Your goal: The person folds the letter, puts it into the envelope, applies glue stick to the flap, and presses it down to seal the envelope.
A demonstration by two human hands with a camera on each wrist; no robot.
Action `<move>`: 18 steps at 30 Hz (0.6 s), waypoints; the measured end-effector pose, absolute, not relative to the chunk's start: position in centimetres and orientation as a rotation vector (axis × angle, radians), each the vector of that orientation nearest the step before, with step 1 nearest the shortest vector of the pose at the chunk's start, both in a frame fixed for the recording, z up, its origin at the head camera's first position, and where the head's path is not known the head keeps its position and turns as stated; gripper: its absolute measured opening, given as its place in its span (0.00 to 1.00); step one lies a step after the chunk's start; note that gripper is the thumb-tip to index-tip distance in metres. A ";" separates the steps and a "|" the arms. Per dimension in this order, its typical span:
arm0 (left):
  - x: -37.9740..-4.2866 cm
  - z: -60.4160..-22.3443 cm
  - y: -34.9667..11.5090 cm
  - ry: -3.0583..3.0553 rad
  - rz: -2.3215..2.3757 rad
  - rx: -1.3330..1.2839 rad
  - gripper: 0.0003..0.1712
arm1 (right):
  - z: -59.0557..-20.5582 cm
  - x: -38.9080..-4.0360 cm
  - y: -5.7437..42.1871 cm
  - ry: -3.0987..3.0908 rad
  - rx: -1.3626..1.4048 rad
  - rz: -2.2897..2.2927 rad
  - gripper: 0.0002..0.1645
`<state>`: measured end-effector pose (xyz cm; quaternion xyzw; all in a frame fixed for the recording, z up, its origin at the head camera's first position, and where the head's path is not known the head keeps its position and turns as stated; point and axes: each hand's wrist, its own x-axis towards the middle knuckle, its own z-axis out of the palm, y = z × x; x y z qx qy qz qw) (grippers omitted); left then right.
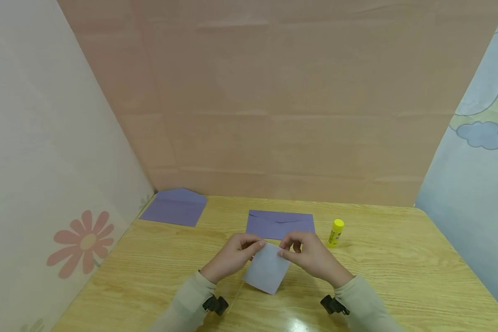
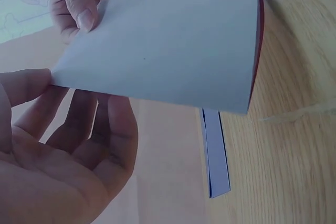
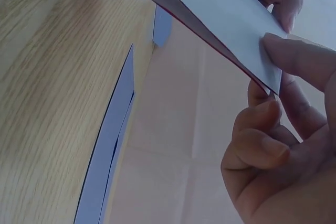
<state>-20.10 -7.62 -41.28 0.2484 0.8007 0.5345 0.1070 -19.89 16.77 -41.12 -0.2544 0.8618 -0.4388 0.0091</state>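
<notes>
A folded sheet of paper (image 1: 268, 269), white on the outside with a thin red edge showing between its layers, is held above the table by both hands. My left hand (image 1: 234, 256) pinches its far left corner between thumb and fingers. At the far right corner, my right hand (image 1: 311, 256) pinches it with thumb and index finger. The right wrist view shows the paper's (image 3: 220, 17) two layers slightly apart along one side. Just beyond the hands lies a purple envelope (image 1: 280, 223), its flap side up.
Another purple envelope (image 1: 175, 208) with its flap raised lies at the table's far left corner. A yellow glue stick (image 1: 335, 233) stands upright right of the nearer envelope. Brown paper (image 1: 290, 115) covers the back wall, with patterned sheets on both sides of the wooden table (image 1: 398, 267).
</notes>
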 end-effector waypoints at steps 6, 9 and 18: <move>-20.1 -41.5 -7.5 2.394 1.620 0.703 0.14 | -41.3 -20.0 16.8 2.658 -0.837 -1.342 0.05; -20.1 -41.5 -7.5 2.420 1.644 0.683 0.12 | -41.4 -20.0 16.9 2.670 -0.834 -1.360 0.05; -20.2 -42.1 -7.6 2.496 1.584 0.670 0.09 | -41.5 -20.2 16.7 2.727 -0.788 -1.354 0.05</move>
